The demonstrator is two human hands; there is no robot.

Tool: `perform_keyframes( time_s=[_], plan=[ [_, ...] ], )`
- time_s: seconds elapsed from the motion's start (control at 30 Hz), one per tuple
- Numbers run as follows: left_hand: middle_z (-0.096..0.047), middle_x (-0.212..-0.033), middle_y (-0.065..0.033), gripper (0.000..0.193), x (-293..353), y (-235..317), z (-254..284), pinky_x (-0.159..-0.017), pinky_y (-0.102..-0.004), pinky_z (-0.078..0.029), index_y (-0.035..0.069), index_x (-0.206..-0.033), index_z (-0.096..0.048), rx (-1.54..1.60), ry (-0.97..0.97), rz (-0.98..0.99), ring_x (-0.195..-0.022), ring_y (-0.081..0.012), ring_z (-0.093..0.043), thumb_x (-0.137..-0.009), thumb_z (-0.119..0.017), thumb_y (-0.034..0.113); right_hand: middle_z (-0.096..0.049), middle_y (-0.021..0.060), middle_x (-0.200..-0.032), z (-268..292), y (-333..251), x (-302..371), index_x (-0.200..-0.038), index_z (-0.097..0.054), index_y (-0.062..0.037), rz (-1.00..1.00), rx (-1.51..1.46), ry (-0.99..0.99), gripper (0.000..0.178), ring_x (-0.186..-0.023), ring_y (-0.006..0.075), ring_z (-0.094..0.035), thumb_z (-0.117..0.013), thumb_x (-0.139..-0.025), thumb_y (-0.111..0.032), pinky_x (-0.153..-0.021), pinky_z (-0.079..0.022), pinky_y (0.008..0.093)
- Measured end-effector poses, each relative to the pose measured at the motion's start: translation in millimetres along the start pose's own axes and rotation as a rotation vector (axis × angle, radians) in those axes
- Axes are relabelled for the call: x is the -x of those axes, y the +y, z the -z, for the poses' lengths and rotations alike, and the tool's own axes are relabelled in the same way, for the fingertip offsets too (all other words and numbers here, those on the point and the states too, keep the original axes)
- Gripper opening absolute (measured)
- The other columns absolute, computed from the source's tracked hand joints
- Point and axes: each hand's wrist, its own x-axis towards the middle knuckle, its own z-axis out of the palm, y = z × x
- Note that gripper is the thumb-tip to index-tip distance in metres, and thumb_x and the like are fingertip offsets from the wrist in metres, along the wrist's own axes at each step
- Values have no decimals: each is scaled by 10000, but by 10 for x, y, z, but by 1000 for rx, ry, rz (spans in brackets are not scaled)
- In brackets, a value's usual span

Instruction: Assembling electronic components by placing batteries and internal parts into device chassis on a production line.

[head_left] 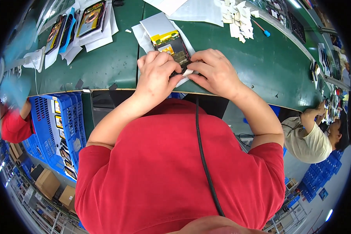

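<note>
An opened phone (178, 47), its inner boards and yellow film showing, lies on white paper at the table's near edge. A grey panel (156, 24) extends from its far end. My left hand (156, 71) rests over the phone's near left corner, fingers bent and pressed on it; whether it grips the edge is partly hidden. My right hand (214, 73) is at the near right corner, thumb and fingers pinching a small white paper piece (187, 73) against the phone's end.
Several phones (91, 18) on white sheets lie at the far left. Paper scraps (238, 19) and a blue-tipped tool (266, 33) lie at the far right. A blue crate (46, 128) stands left below the table. Co-workers sit on both sides, one in a beige shirt (309, 138).
</note>
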Motion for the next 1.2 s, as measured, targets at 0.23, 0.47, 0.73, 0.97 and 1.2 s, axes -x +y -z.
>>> perform_keyframes(
  time_s=[0.23,0.47,0.73,0.97,1.2],
  plan=[
    [-582,-946,16,232,19,-4,2,-921,-421,-337,154,-862,-686,24,49,17,-1034,-241,-523,-696,-847,167,-694,90,-862,146,221,40,-987,-714,-57,-361,-101,308,130,-709,201,-671,-748,-864,-78,-643,-537,288],
    [-615,-942,33,219,27,-43,29,-922,-406,-327,170,-911,-752,25,57,-64,-1032,-216,-537,-712,-841,156,-673,130,-1048,466,715,64,-1129,-709,-58,-507,310,319,290,-940,296,-659,-604,-868,10,-831,-533,393],
    [-620,-884,38,144,44,-54,13,-933,-426,-320,142,-813,-734,13,98,-94,-1005,-216,-554,-704,-825,116,-701,72,-923,313,310,-19,-1055,-710,-91,-234,228,292,216,-835,280,-665,-669,-851,-35,-755,-502,372],
    [-612,-789,45,133,-41,78,-76,-910,-449,-341,147,-772,-732,-26,125,-148,-891,-195,-585,-684,-831,134,-681,113,-954,114,318,-729,-1166,-662,-68,-366,100,84,471,-839,289,-688,-755,-848,-402,-742,-549,398],
    [-664,-879,16,172,-4,173,-150,-937,-434,-345,127,-873,-739,110,146,-204,-935,-190,-611,-733,-826,175,-642,195,-1072,-141,77,-1345,-1301,-559,-51,-454,355,-327,665,-958,376,-676,-763,-799,-435,-831,-552,437]
  ],
)
